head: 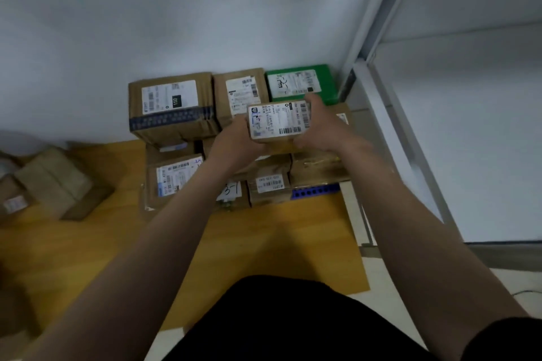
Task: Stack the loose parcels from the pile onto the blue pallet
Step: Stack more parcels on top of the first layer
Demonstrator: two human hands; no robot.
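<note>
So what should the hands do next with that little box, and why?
Probably lower the small parcel onto the brown boxes beneath it. The left hand and right hand grip its ends above the blue pallet, so setting it down looks nearest.

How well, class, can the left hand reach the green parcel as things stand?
Probably not yet: the left hand grips the labelled parcel with the right hand, and that parcel sits before the green parcel.

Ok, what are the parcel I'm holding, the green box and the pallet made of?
Held parcel: matte brown cardboard, with white paper label. Green box: probably printed cardboard, flat green faces. Blue pallet: likely moulded plastic, uniform colour, row of holes.
</note>
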